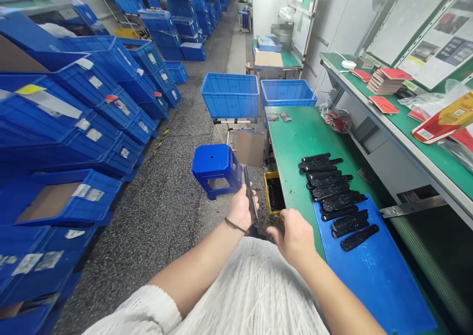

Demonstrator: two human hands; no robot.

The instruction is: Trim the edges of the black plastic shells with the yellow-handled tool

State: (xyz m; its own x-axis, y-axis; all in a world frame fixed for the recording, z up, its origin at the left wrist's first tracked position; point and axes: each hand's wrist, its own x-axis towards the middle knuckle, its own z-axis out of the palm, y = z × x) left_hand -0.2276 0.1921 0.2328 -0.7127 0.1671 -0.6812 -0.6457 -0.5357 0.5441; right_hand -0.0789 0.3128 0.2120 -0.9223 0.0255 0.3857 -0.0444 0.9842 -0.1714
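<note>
My left hand (241,208) is closed around a long, narrow black part (250,193), held tilted in front of my body. To its right, near the green table's edge, my right hand (295,234) has curled fingers and its thumb stands apart; something small and yellowish shows at the fingertips, too small to name. Several similar black parts (332,192) lie in a row on the green table (295,138) and on a blue mat (384,281).
A yellow bin (268,194) with black pieces stands below the table's left edge. A blue stool (212,158) is ahead, with blue crates (231,96) behind it. Stacked blue crates (92,83) line the left. Red packs (388,81) lie on the right shelf.
</note>
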